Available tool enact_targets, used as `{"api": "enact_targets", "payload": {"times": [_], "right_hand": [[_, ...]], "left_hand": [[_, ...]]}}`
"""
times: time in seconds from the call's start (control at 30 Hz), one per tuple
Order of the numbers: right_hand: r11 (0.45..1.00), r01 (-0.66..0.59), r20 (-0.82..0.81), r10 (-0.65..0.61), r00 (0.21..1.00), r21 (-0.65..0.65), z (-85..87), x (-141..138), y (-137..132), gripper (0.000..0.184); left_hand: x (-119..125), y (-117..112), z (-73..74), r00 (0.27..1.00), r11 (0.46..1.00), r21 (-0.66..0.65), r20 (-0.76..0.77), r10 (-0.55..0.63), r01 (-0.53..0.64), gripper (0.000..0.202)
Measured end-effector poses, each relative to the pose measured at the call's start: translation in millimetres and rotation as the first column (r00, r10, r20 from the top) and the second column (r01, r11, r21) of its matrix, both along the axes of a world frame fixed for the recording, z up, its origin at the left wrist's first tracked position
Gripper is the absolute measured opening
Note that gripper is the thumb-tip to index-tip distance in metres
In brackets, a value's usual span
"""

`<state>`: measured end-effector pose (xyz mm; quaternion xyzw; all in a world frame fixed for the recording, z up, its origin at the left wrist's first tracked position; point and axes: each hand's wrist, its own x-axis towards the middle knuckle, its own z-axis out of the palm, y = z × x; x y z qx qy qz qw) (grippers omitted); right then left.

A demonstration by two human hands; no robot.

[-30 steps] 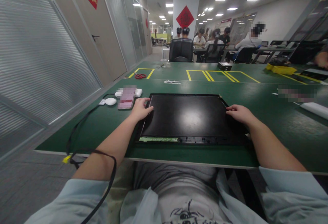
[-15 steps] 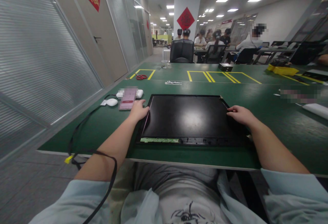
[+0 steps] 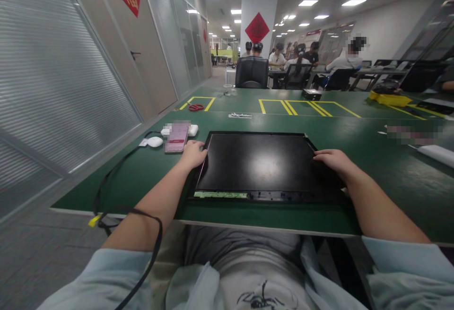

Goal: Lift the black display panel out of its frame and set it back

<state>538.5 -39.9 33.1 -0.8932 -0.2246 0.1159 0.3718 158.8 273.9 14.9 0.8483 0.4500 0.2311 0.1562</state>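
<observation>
A black display panel (image 3: 234, 159) lies flat near the table's front edge, with light glaring off its dark face. Along its near side runs a green circuit board strip (image 3: 220, 194). My left hand (image 3: 193, 154) grips the panel's left edge, thumb on the frame and fingers curled at the outer side. On the opposite side, my right hand (image 3: 333, 159) holds the right edge with its thumb and fingers close together. The fingertips beneath the right edge are hidden.
Left of the panel are a pink-screened phone (image 3: 176, 138) and a white plug-like piece (image 3: 155, 142) on a black cable (image 3: 118, 161). Beyond lie red-handled scissors (image 3: 196, 107) and small white strips (image 3: 240, 116). A black box (image 3: 311, 94) stands farther back; people sit behind.
The fingers of my left hand have curled closer to the panel's left edge. My right hand has shifted slightly toward me along the right edge. The panel has barely moved.
</observation>
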Motion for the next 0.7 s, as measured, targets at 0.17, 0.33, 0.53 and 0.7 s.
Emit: {"api": "enact_targets", "payload": {"times": [0.17, 0.33, 0.53, 0.7], "right_hand": [[1.000, 0.017, -0.016, -0.017, 1.000, 0.012, 0.3, -1.8, 0.5, 0.028], [0.989, -0.055, 0.180, 0.079, 0.981, -0.137, -0.4, 3.1, -3.0, 0.024], [0.951, -0.026, 0.289, 0.119, 0.950, -0.307, 4.5, 2.3, -8.5, 0.025], [0.932, -0.003, 0.291, 0.116, 0.949, -0.362, 8.4, -3.7, -8.5, 0.022]], "left_hand": [[0.0, -2.9, 2.7, 1.000, 1.000, -0.012, -0.024, 0.013, -0.013, 0.041], [-0.7, -4.4, 5.8, 0.999, 1.000, -0.016, -0.042, 0.003, -0.003, 0.044], [-0.8, -3.3, 5.4, 0.994, 1.000, 0.015, -0.110, -0.003, 0.005, 0.046], [-0.5, -3.9, 6.1, 0.989, 1.000, 0.024, -0.147, -0.004, 0.007, 0.048]]}}
